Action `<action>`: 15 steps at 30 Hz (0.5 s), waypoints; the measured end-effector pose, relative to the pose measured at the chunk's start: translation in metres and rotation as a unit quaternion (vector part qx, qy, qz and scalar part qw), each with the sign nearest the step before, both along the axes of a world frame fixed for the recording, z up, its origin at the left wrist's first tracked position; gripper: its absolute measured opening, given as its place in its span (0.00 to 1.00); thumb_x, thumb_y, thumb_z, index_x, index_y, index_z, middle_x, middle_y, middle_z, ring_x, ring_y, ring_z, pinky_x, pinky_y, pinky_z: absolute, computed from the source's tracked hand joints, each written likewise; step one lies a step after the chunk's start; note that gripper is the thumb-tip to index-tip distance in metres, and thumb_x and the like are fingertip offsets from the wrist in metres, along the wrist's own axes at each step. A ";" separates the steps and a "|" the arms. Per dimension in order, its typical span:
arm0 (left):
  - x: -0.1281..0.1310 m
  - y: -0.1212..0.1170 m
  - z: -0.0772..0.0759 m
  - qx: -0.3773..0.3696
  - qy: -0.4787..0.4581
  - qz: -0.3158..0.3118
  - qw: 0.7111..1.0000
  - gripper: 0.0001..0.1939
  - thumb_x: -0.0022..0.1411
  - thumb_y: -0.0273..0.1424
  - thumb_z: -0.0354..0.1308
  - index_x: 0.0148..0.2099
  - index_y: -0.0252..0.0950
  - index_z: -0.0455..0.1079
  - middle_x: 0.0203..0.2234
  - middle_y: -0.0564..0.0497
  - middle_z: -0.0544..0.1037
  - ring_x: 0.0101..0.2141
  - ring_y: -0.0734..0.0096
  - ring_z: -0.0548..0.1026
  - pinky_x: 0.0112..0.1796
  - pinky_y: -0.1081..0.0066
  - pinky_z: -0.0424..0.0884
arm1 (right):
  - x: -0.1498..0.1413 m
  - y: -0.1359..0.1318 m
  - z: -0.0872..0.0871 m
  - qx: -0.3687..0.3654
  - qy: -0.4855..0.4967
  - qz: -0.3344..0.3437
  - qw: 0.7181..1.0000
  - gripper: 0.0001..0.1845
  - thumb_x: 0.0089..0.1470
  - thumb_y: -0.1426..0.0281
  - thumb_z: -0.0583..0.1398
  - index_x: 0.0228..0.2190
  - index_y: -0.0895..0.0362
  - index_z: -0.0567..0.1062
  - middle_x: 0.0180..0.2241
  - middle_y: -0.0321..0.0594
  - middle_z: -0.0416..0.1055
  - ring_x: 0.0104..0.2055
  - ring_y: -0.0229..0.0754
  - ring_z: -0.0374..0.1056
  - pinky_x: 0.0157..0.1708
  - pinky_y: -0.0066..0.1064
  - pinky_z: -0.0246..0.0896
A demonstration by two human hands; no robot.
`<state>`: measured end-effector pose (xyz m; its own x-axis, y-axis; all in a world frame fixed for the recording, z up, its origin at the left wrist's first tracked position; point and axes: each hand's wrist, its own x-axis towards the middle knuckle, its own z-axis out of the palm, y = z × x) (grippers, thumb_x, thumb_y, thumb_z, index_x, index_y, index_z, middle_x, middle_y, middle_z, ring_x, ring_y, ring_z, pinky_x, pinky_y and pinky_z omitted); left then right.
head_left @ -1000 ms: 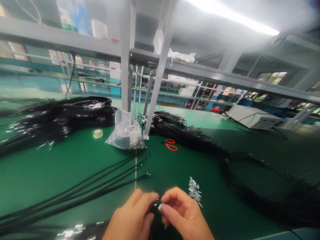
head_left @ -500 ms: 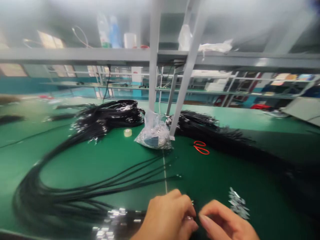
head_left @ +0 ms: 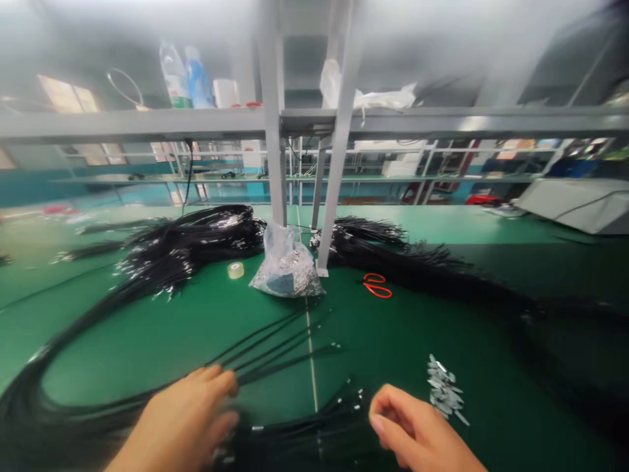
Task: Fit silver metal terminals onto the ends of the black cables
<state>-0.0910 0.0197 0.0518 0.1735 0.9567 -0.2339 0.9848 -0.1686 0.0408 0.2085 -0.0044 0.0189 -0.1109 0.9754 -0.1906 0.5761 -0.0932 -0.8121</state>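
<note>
- Nearer me than the clear plastic bag (head_left: 287, 278) on the green bench (head_left: 157, 334), the bunch of black cables (head_left: 295, 429) lay between my hands.
- My left hand (head_left: 184, 413), blurred, was nearer me and left of the bag, thumb and fingers apart, nothing visible between them.
- My right hand (head_left: 422, 432) curled just beside the cable tips, right of the bag, thumb and forefinger close together; whether they pinched anything, I could not tell.
- Silver strips (head_left: 445, 390) lay farther right of the bag.
- The step looked like handling cable ends; singling one out would have called for a narrow pinch.
</note>
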 end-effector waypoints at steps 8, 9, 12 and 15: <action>0.088 0.063 -0.043 0.077 -0.051 -0.086 0.992 0.09 0.59 0.26 0.51 0.42 0.36 0.68 0.39 0.44 0.76 0.42 0.57 0.75 0.39 0.65 0.68 | 0.069 0.019 0.014 0.085 -0.211 -0.132 0.965 0.10 0.55 0.65 0.50 0.26 0.53 0.68 0.21 0.33 0.66 0.24 0.39 0.63 0.24 0.28 0.52; 0.093 0.067 -0.049 0.077 -0.052 -0.093 0.991 0.10 0.59 0.23 0.49 0.42 0.35 0.68 0.38 0.43 0.76 0.41 0.56 0.75 0.39 0.64 0.68 | 0.075 0.021 0.010 0.087 -0.226 -0.136 0.961 0.09 0.54 0.67 0.50 0.26 0.53 0.68 0.21 0.33 0.67 0.25 0.39 0.63 0.24 0.28 0.52; 0.092 0.073 -0.055 0.072 -0.062 -0.097 0.991 0.13 0.61 0.21 0.44 0.41 0.36 0.67 0.34 0.44 0.78 0.36 0.55 0.78 0.34 0.63 0.68 | 0.084 0.021 -0.002 0.085 -0.247 -0.128 0.957 0.08 0.52 0.72 0.52 0.24 0.54 0.68 0.22 0.33 0.67 0.25 0.39 0.64 0.25 0.27 0.52; 0.079 0.073 -0.046 0.073 -0.082 -0.067 0.992 0.10 0.65 0.28 0.41 0.40 0.39 0.64 0.32 0.46 0.79 0.32 0.55 0.78 0.28 0.65 0.67 | 0.083 0.015 -0.009 0.092 -0.257 -0.095 0.957 0.08 0.50 0.75 0.52 0.23 0.54 0.69 0.25 0.34 0.68 0.27 0.38 0.65 0.27 0.27 0.54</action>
